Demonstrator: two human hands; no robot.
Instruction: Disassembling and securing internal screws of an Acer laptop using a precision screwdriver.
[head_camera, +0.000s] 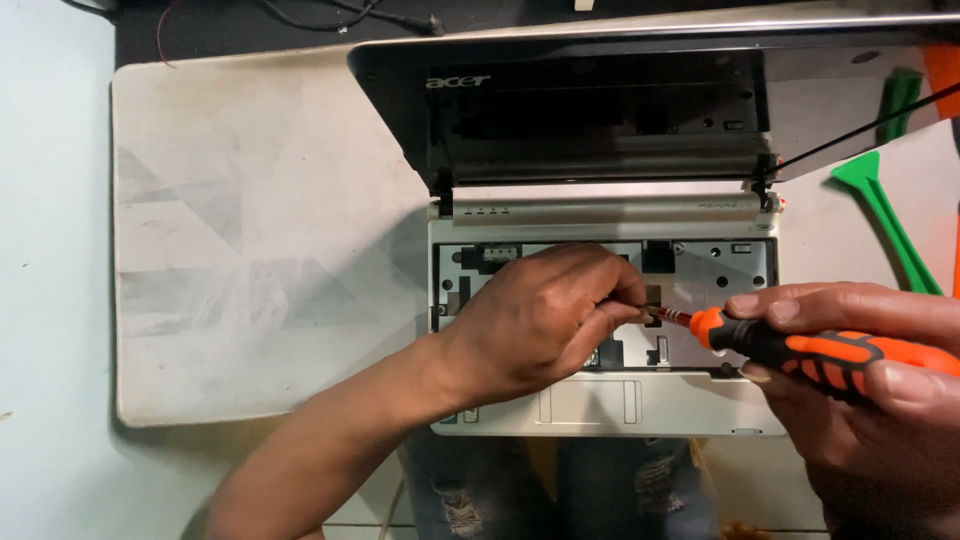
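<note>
The left hand (545, 320) pinches the screwdriver (800, 352) tip, hiding it; the right hand (870, 390) (cut off right) grips its handle over the open laptop (600, 400).

Two hands are seen: the left hand (540, 320) and the right hand (860, 370). One screwdriver (800, 350) is gripped in the right fingers. One laptop (600, 300) lies under both. Two green pry tools (885, 215), perhaps three, are counted beyond the right fingers. One mat (260, 240) is counted.
</note>
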